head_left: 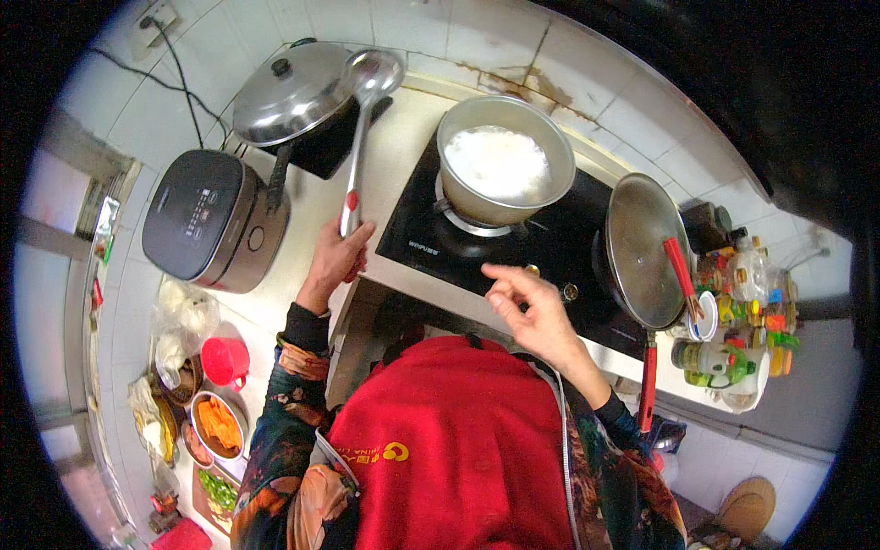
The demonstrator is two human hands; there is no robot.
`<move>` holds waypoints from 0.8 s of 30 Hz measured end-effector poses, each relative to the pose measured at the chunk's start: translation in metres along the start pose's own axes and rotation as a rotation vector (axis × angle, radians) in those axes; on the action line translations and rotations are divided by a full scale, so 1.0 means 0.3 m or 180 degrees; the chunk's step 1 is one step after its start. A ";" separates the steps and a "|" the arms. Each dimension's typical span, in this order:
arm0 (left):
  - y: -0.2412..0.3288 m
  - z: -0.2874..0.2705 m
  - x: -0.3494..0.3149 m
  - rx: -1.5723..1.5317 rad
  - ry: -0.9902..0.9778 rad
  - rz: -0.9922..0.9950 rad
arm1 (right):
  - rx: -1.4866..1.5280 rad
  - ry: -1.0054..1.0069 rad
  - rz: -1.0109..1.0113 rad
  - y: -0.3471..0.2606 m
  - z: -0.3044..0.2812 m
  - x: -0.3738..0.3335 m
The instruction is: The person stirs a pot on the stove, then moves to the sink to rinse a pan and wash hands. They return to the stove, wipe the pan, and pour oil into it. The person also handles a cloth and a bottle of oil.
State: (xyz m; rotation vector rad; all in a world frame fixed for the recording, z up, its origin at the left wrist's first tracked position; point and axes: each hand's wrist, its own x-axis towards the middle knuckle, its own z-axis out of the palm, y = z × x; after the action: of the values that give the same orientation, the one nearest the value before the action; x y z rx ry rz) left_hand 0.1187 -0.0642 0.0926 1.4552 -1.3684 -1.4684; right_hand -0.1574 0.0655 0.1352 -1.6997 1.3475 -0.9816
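Note:
My left hand (335, 259) is closed round the handle end of a long metal ladle (359, 151) with a red spot on its grip. The ladle points up and away, its bowl in front of a lidded pan. Over the front edge of the black gas stove (417, 215) is my right hand (532, 310), with nothing in it and its fingers apart, index finger reaching left. Beyond it a deep metal pot (561, 174) stands on the left burner, with whitish, foamy-looking contents. A wok (646, 247) with a red handle sits at the stove's right side.
A dark rice cooker (197, 220) stands left, below the lidded pan (293, 96). Nearer are a red cup (225, 361), a bowl of orange pieces (242, 440) and chopped green vegetables (218, 490). Bottles and jars (747, 275) crowd the right. A red-handled brush-like tool (680, 270) overlaps the wok.

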 end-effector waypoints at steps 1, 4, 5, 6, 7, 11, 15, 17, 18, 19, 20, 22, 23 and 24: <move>-0.035 -0.016 0.010 0.0185 0.0132 -0.0130 | 0.0107 -0.0042 0.0115 0.015 0.012 -0.019; -0.204 -0.097 0.051 0.0218 0.0050 -0.0256 | 0.0127 -0.0516 0.0345 0.009 0.045 -0.047; -0.228 -0.109 0.055 0.0280 0.0020 -0.0326 | 0.0226 -0.0611 0.0375 0.009 0.055 -0.050; -0.242 -0.119 0.056 0.0350 -0.0002 -0.0394 | 0.0227 -0.0912 0.0569 0.020 0.059 -0.049; -0.257 -0.125 0.061 0.0422 -0.0025 -0.0461 | 0.0216 -0.1054 0.0653 0.021 0.061 -0.052; -0.342 -0.143 0.108 0.0610 0.0004 -0.0455 | 0.0047 -0.1011 0.0145 0.061 0.088 -0.058; -0.454 -0.192 0.151 0.0130 0.0061 -0.0429 | 0.0090 -0.1042 0.0236 0.052 0.076 -0.063; -0.426 -0.185 0.144 0.0675 0.0156 -0.0355 | 0.0057 -0.0996 0.0255 0.055 0.063 -0.072; -0.415 -0.186 0.143 0.0955 0.0221 -0.0314 | 0.0055 -0.0983 0.0255 0.056 0.058 -0.076; -0.421 -0.187 0.151 0.1352 0.0236 -0.0075 | 0.0053 -0.0973 0.0253 0.057 0.051 -0.082; -0.431 -0.196 0.158 0.1738 0.0274 0.0169 | -0.0011 -0.0949 0.0252 0.056 0.046 -0.087; -0.466 -0.222 0.178 0.2318 0.0431 0.0409 | -0.0105 -0.0876 0.0294 0.068 0.035 -0.106; -0.484 -0.239 0.190 0.2471 0.0441 0.0345 | -0.0153 -0.0836 0.0324 0.074 0.027 -0.118; -0.498 -0.256 0.198 0.2622 0.0459 0.0279 | -0.0191 -0.0736 0.0274 0.073 0.011 -0.129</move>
State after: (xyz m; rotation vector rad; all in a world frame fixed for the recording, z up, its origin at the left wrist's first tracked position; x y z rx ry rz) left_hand 0.2144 -0.1009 -0.0531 1.8939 -2.0315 -0.7240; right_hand -0.1694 0.1001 0.1095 -1.7257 1.2961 -0.6794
